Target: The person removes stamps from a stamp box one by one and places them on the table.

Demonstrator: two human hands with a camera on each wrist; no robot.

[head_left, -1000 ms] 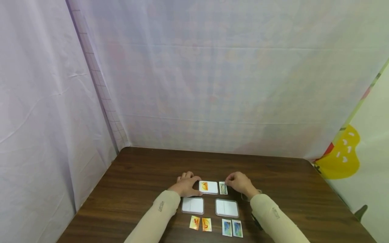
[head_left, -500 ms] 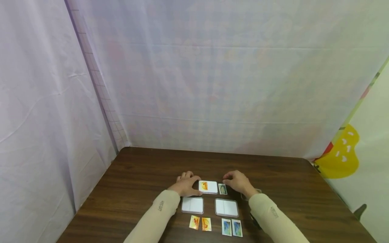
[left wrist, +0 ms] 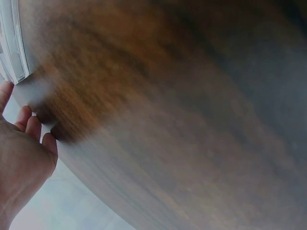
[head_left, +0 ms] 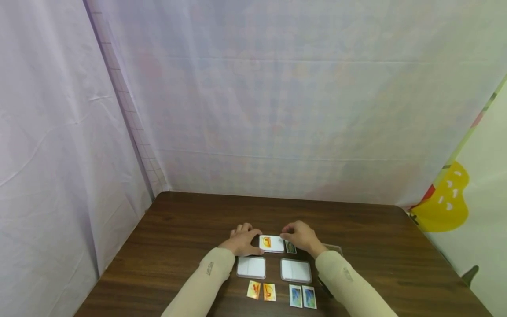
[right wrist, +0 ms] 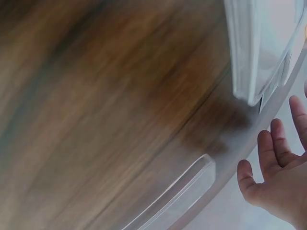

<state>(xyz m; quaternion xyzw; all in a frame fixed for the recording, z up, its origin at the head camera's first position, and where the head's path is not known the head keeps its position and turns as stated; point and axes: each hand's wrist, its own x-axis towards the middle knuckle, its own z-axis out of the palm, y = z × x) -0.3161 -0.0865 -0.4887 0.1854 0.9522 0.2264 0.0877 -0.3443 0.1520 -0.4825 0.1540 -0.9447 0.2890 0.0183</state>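
Note:
In the head view, my left hand (head_left: pixel 241 242) spans the left end of a white card-like holder (head_left: pixel 276 244) with its thumb and index finger at the corners. An orange-yellow stamp (head_left: pixel 266 241) lies on the holder's left part. My right hand (head_left: pixel 303 235) is at the holder's right end, thumb and index fingertips close together; what may be between them is too small to see. Under that hand a dark green stamp (head_left: pixel 291 247) is partly hidden. In the right wrist view the index fingertip and thumb fall outside the frame.
Two clear-edged cases with white inserts, a left case (head_left: pixel 251 267) and a right case (head_left: pixel 295 270), lie nearer. Two orange stamps (head_left: pixel 269 292) and two blue-green stamps (head_left: pixel 295 296) lie in front of them. Clear plastic (right wrist: pixel 177 196) lies beside the right forearm. Curtains (head_left: pixel 277 110) hang behind the table (head_left: pixel 190 229).
My right hand has moved left, from beside the dark green stamp to over its upper part and the holder's right edge. My left hand has stayed in place.

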